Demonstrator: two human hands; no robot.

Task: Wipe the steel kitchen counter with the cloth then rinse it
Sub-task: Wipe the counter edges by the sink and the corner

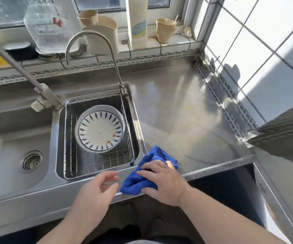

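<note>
Your right hand (161, 182) flat, fingers spread, on the crumpled blue terry cloth (135, 182); left hand (96, 189) just left of it, relaxed, empty.

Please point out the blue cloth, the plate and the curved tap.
blue cloth (153, 155), head view, on its upper fold.
plate (100, 132), head view, on its white centre.
curved tap (89, 32), head view, top of its arch.

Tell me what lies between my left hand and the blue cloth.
Head view: only bare steel counter rim separates the left hand from the cloth.
</note>
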